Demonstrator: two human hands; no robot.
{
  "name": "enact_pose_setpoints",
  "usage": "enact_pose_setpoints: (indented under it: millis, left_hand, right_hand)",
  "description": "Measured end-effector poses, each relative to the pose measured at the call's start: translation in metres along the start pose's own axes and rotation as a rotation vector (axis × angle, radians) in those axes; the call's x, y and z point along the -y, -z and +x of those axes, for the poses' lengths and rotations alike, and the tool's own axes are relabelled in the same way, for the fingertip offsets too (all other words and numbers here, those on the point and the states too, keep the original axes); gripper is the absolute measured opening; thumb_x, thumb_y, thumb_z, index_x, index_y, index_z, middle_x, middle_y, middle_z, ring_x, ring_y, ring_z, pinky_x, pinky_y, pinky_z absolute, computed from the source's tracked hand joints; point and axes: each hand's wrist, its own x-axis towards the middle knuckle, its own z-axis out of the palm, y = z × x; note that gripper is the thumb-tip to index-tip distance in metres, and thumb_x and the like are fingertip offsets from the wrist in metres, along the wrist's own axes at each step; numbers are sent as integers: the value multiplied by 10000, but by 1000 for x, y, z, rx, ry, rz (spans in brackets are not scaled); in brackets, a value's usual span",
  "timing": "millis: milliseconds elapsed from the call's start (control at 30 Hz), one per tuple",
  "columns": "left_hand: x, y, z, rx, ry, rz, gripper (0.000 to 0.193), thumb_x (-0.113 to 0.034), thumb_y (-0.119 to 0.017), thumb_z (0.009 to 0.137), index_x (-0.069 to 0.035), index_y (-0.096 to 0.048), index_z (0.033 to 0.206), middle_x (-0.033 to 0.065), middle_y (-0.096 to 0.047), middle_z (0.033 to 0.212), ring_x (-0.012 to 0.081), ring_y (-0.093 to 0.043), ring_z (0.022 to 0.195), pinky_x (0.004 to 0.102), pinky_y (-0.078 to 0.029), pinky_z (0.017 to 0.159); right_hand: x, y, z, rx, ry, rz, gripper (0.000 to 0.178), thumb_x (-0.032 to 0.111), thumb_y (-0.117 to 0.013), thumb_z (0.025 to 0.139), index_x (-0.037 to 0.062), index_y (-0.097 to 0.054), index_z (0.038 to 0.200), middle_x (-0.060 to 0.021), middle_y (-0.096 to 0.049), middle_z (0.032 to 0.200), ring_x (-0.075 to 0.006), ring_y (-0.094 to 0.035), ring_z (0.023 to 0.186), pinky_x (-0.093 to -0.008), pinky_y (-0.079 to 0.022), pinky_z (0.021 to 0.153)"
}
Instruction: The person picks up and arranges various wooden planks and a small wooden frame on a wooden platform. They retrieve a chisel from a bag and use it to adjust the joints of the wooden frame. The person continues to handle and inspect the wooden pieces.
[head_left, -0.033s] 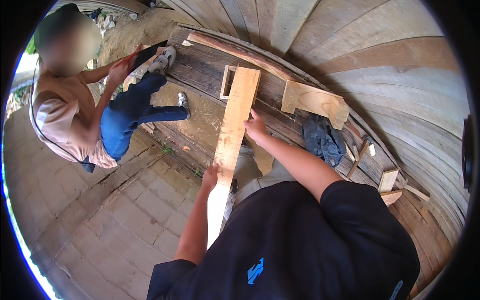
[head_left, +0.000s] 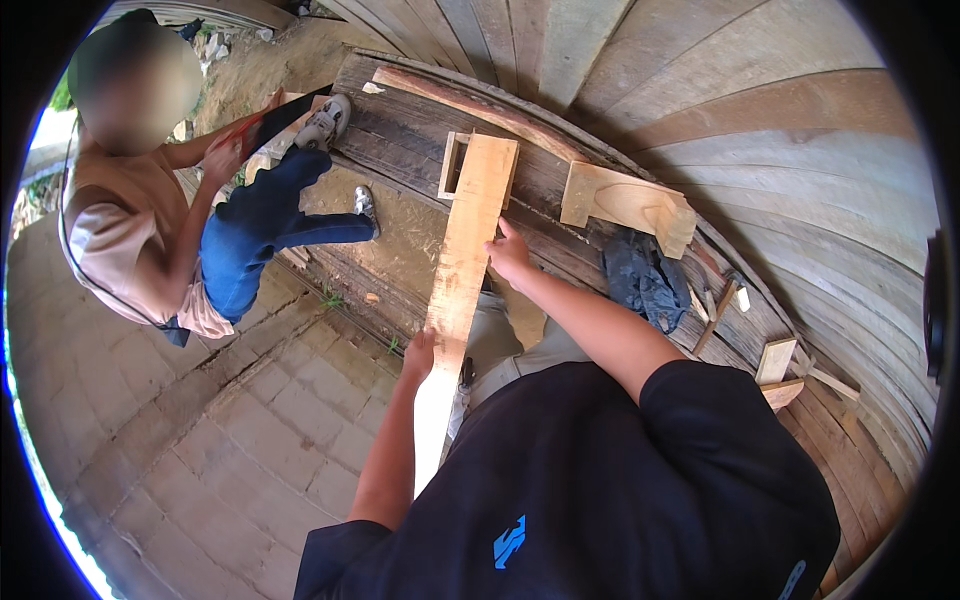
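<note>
A long pale wooden plank [head_left: 463, 245] slants from the bench toward my body, its near end bleached white by sunlight. My left hand [head_left: 420, 354] grips its left edge partway down, fingers hidden underneath. Further up, my right hand [head_left: 510, 252] clasps the opposite edge, with the thumb side on top and the other fingers out of sight. The plank's far end rests over a small wooden frame [head_left: 449, 168] on the weathered wooden bench [head_left: 395, 140].
At left a person [head_left: 140, 215] holds a red-handled saw [head_left: 285, 117], one shoe on the bench. A joined wooden piece [head_left: 625, 205], a dark plastic bag [head_left: 645, 280], a hammer [head_left: 738, 288] and wood offcuts [head_left: 776, 362] lie at right, along the plank wall [head_left: 770, 130].
The other person's hand and the saw handle have shifted slightly back toward that person's body. My hands and the plank stay practically where they were.
</note>
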Motion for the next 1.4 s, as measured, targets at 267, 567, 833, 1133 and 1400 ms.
enact_pose_setpoints:
  millis: [267,567,833,1133,1400]
  left_hand:
    - [-22,20,-17,-73,-52,-29,528,-458,-434,968,46,-574,1042,264,-618,989,387,-585,981,419,-439,850]
    - [-50,59,-49,-358,11,127,521,-510,-400,946,-39,-615,889,214,-639,853,419,-601,849,499,-440,746]
    - [-49,70,-52,-428,-26,164,503,-516,-436,925,-57,-631,855,201,-643,827,409,-605,815,490,-441,714]
    - [-42,78,-20,-395,-121,101,505,-481,-476,913,-19,-654,814,178,-617,690,335,-607,671,448,-447,648]
    - [-60,106,11,-297,-318,-47,470,-382,-451,932,36,-636,823,153,-603,649,237,-568,602,392,-431,592]
  right_hand:
    - [19,-1,-4,126,-24,114,724,24,-605,859,130,-263,1488,-47,-639,851,-106,-589,669,-276,-493,541]
    - [28,14,-6,378,1,-32,613,59,-602,832,88,-392,1407,-31,-612,790,-104,-577,639,-252,-465,527]
    - [10,77,-9,455,-65,-126,468,57,-627,825,57,-523,1281,-40,-594,718,-99,-539,567,-250,-422,452]
    - [-9,113,-10,435,-42,-185,446,35,-543,846,74,-534,1290,-51,-624,738,-98,-539,539,-258,-436,460]
    - [-18,130,-34,281,19,-79,536,-10,-484,812,115,-502,1333,-64,-652,879,-111,-579,591,-257,-452,473]
